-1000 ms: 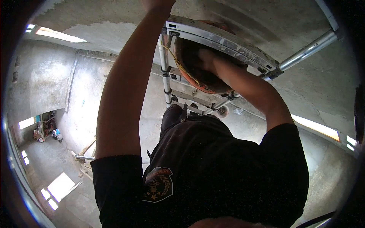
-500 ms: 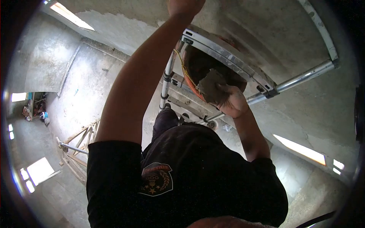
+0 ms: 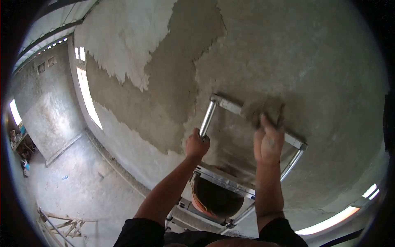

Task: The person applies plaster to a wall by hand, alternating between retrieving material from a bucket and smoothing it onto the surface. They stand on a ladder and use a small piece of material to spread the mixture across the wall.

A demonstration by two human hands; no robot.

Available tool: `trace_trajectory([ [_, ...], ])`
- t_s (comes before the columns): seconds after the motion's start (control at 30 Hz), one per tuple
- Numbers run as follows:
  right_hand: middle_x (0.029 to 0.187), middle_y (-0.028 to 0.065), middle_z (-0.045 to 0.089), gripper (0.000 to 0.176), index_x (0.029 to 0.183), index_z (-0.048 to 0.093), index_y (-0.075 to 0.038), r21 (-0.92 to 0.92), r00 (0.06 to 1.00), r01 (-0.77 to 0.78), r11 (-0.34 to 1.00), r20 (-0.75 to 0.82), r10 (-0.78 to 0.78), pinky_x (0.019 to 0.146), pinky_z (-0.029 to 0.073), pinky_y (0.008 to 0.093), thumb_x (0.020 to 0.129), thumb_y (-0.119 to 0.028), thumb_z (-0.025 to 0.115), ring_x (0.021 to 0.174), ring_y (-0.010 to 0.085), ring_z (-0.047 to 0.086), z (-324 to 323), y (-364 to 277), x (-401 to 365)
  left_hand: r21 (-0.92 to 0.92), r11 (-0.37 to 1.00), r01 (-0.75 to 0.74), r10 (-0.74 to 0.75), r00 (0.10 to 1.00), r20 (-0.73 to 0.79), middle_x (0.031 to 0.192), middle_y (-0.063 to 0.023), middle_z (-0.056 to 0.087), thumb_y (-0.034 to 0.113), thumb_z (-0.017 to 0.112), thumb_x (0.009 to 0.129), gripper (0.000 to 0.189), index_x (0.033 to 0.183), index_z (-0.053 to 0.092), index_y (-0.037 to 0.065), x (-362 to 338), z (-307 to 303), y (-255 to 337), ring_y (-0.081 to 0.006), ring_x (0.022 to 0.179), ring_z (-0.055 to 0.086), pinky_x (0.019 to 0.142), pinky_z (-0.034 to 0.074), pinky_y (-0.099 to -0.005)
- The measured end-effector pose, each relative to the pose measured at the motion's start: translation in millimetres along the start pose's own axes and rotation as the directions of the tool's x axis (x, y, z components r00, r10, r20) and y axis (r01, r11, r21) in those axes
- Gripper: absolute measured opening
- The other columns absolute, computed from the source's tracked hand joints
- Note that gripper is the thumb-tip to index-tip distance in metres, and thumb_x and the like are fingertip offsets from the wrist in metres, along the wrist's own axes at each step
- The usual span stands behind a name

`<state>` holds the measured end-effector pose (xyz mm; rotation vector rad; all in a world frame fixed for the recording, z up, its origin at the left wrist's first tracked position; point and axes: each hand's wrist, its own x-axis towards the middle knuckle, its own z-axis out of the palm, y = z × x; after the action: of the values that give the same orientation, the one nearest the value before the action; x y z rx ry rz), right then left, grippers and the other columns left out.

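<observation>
My left hand (image 3: 198, 145) is wrapped round the silver side rail (image 3: 208, 118) of a metal ladder. A grey lump of wet mortar (image 3: 257, 110), blurred by motion, is in my right hand (image 3: 269, 144), raised in front of the wall near the ladder's top bar (image 3: 228, 104). Below and between my arms, an orange-rimmed bucket (image 3: 200, 206) with a dark inside sits behind a ladder crosspiece (image 3: 224, 181).
The plastered wall (image 3: 312, 74) has darker damp patches and a paler area at upper left. Wooden trestles (image 3: 68, 225) stand on the floor (image 3: 82, 181) at lower left. A narrow window opening (image 3: 89, 99) lies left.
The view has tilted up to the wall. My right hand has lifted the mortar out of the bucket and up to the wall. My left hand now shows on the ladder rail.
</observation>
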<state>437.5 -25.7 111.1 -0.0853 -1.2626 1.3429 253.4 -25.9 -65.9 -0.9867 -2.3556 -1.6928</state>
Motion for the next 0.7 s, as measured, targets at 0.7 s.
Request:
trace_trajectory([
  [0.7, 0.120, 0.0130, 0.064, 0.030, 0.118, 0.064, -0.006, -0.280, 0.300, 0.481, -0.831, 0.943, -0.145, 0.096, 0.049, 0.0400, 0.091, -0.007, 0.050, 0.109, 0.0302, 0.062, 271, -1, 373, -0.122, 0.993, -0.001, 0.027, 0.978, 0.208, 0.079, -0.0222, 0.067, 0.026, 0.064, 0.080, 0.031, 0.099, 0.052, 0.005, 3, -7, -4, -0.0415, 0.078, 0.067, 0.075, 0.052, -0.0510],
])
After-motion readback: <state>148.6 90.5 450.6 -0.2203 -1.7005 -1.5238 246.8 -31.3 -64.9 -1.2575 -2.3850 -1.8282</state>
